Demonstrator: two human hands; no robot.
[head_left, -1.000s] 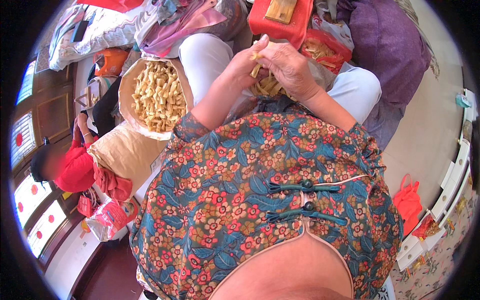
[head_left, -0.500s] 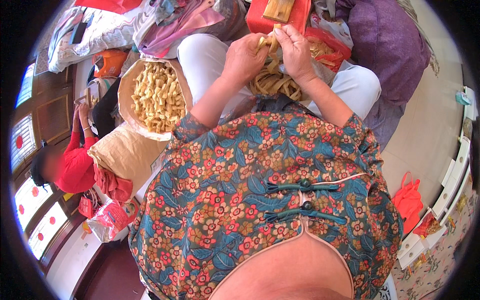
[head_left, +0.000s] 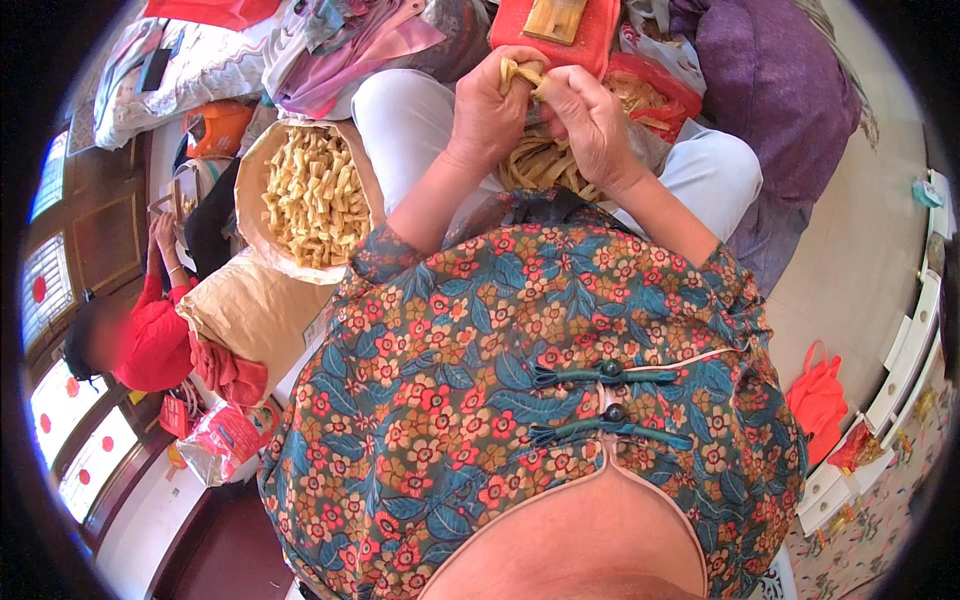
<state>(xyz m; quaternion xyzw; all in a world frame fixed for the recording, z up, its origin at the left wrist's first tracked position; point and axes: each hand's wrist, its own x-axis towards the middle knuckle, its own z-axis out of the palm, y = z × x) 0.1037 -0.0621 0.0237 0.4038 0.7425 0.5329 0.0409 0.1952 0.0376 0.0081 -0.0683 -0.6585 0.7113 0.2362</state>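
Observation:
A soft, flat, pale-yellow strip (head_left: 520, 72) is looped and twisted between my two hands above my lap. My left hand (head_left: 485, 115) grips the looped part, fingers curled around it. On its other side, my right hand (head_left: 590, 125) pinches the strip between thumb and fingers, against the left fingertips. Below the hands lies a pile of loose yellow strips (head_left: 545, 165), partly hidden by my hands and clothes. Left of my knee stands a brown paper sack (head_left: 250, 200) with its rim folded open, filled with many short knotted yellow pieces (head_left: 315, 195).
Beyond my hands a wooden board (head_left: 555, 20) lies on a red box (head_left: 510, 25). A red plastic bag (head_left: 680, 95) with yellowish pieces sits right of it, beside a large purple cloth bundle (head_left: 770, 100). At far left, another person in red (head_left: 155, 340) sits near an orange bag (head_left: 218, 130).
The strip has been drawn from a hanging length into a tighter loop between my hands. My left hand has turned and risen; my right hand has come slightly lower.

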